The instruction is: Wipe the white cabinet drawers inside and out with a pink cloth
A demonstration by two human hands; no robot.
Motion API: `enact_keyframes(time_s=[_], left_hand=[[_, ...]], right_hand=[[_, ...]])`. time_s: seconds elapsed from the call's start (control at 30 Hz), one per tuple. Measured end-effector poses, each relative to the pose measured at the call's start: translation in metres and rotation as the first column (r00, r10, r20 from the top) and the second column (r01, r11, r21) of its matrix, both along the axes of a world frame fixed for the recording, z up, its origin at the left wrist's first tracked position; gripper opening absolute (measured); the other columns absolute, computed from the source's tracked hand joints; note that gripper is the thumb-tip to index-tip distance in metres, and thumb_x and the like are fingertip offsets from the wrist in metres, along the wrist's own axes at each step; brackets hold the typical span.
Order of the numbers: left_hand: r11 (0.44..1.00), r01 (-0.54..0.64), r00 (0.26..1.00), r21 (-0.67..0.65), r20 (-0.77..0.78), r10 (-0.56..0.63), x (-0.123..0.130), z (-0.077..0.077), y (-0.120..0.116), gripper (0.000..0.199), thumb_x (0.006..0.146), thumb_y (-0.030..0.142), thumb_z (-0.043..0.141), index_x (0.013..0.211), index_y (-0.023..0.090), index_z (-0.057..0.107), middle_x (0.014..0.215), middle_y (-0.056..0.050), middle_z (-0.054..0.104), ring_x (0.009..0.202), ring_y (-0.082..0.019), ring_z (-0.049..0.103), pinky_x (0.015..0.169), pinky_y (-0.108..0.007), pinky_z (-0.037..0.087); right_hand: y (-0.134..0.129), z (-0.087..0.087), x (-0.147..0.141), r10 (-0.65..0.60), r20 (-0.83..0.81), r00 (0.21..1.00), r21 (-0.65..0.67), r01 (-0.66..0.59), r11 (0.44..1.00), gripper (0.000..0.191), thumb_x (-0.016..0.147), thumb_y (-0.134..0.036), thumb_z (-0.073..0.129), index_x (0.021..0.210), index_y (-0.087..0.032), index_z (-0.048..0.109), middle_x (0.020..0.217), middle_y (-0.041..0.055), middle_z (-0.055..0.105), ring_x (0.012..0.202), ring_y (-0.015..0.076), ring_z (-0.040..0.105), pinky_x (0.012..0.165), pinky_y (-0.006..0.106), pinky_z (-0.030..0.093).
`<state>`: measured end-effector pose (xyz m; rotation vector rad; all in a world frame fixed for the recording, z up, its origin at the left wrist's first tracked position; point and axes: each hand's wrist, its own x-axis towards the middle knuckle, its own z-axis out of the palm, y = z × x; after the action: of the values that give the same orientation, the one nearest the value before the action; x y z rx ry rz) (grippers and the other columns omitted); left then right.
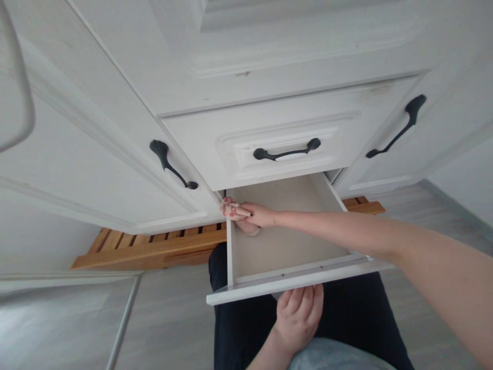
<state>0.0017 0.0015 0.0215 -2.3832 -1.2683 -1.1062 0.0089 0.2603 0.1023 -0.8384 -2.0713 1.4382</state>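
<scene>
A white drawer [295, 239] is pulled out over the person's lap, its pale inside visible. My right hand [258, 215] reaches across it to the back left corner. Its fingers are closed on a small pale pink thing with red markings [230, 208], which rests over the left side wall; its kind is unclear. My left hand [300, 313] is curled against the outer face of the drawer front [269, 285] from below, fingers bent. The handle there, if any, is hidden by the hand and the front panel.
Above is a closed drawer with a dark handle [287, 150]. Cabinet doors flank it, with a left handle [173, 164] and a right handle [398, 126]. A slatted wooden rack [162, 252] lies beneath. A white curved bar [23, 87] shows at upper left.
</scene>
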Motion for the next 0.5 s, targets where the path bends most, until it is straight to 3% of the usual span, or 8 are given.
enact_keyframes(time_s=[0.27, 0.4, 0.5], left_hand=[[1.000, -0.020, 0.999, -0.012, 0.024, 0.021, 0.004, 0.006, 0.002, 0.043, 0.089, 0.020, 0.061, 0.131, 0.022, 0.067, 0.111, -0.001, 0.077, 0.111, -0.018, 0.062, 0.113, -0.033, 0.035], [0.999, -0.042, 0.999, -0.014, 0.028, 0.042, 0.005, 0.008, 0.002, 0.045, 0.087, 0.017, 0.064, 0.131, 0.020, 0.066, 0.107, -0.001, 0.077, 0.109, -0.018, 0.063, 0.114, -0.033, 0.035], [0.999, -0.047, 0.999, -0.001, 0.027, 0.047, 0.006, 0.010, 0.003, 0.042, 0.088, 0.018, 0.061, 0.130, 0.021, 0.067, 0.105, -0.001, 0.078, 0.107, -0.018, 0.064, 0.113, -0.033, 0.037]], right_hand=[[-0.050, 0.011, 0.013, 0.355, -0.067, 0.933, -0.096, -0.360, 0.928, 0.019, 0.088, -0.021, 0.060, 0.101, -0.015, 0.072, 0.110, 0.0024, 0.074, 0.105, 0.0189, 0.066, 0.098, 0.027, 0.046], [-0.070, 0.011, 0.010, 0.526, -0.159, 0.835, -0.277, -0.550, 0.788, 0.024, 0.080, -0.010, 0.062, 0.101, -0.013, 0.073, 0.112, 0.0034, 0.073, 0.115, 0.0181, 0.064, 0.099, 0.026, 0.045], [-0.079, 0.011, 0.003, 0.550, -0.255, 0.795, -0.356, -0.606, 0.711, 0.028, 0.073, -0.003, 0.061, 0.095, -0.014, 0.074, 0.111, 0.0034, 0.074, 0.115, 0.0171, 0.064, 0.095, 0.024, 0.048]])
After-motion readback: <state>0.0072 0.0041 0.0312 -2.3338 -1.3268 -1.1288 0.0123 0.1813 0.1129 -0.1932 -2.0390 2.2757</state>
